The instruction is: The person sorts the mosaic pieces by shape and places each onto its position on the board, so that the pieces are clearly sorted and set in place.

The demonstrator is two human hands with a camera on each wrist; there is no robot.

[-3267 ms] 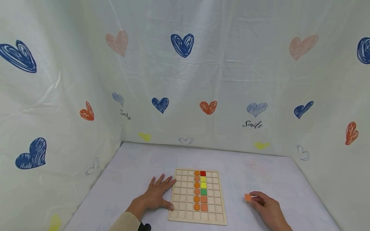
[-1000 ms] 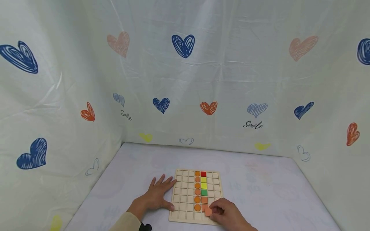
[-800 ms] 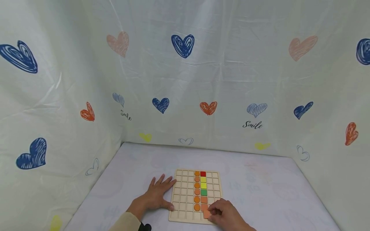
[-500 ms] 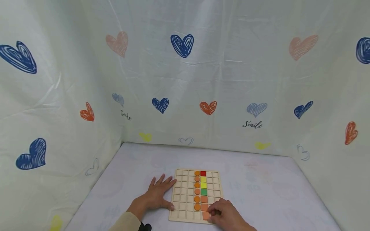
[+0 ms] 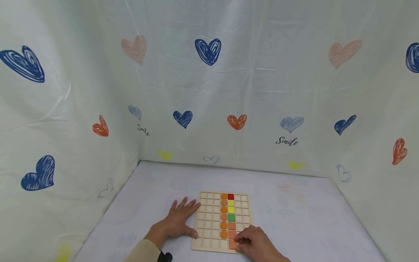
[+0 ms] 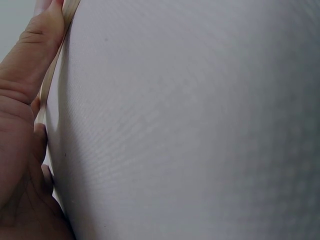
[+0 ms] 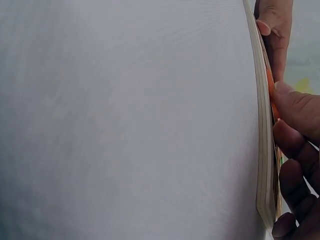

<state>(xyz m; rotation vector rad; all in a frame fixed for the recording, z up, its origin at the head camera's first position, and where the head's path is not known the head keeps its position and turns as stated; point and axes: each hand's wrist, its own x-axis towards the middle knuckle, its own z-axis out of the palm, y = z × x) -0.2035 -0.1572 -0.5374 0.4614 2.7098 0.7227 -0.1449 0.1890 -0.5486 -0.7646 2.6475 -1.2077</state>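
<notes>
A wooden grid board (image 5: 207,233) lies on the table in the head view. My left hand (image 5: 176,222) is spread at its left side, with thumb and fingertips touching the edge. My right hand (image 5: 256,242) has curled fingers at the lower right of the board and pinches an orange square tile (image 5: 233,245), which lies in the bottom-row cell under the other squares. In the right wrist view, the thumb of the right hand (image 7: 300,130) touches an orange tile (image 7: 271,80) near the board's edge (image 7: 262,125). The left wrist view shows the left hand (image 6: 22,100) against the board.
Orange round discs (image 5: 224,217) fill one column of the board. Right beside them runs a column of squares: a red tile (image 5: 230,197), yellow ones, a green tile (image 5: 231,217) and orange ones. A heart-printed curtain (image 5: 209,91) encloses the pale table (image 5: 294,203).
My right hand has come left from the table's right side with the orange square tile. The tile was tilted over the board and now lies in the bottom cell. The left hand has stayed put.
</notes>
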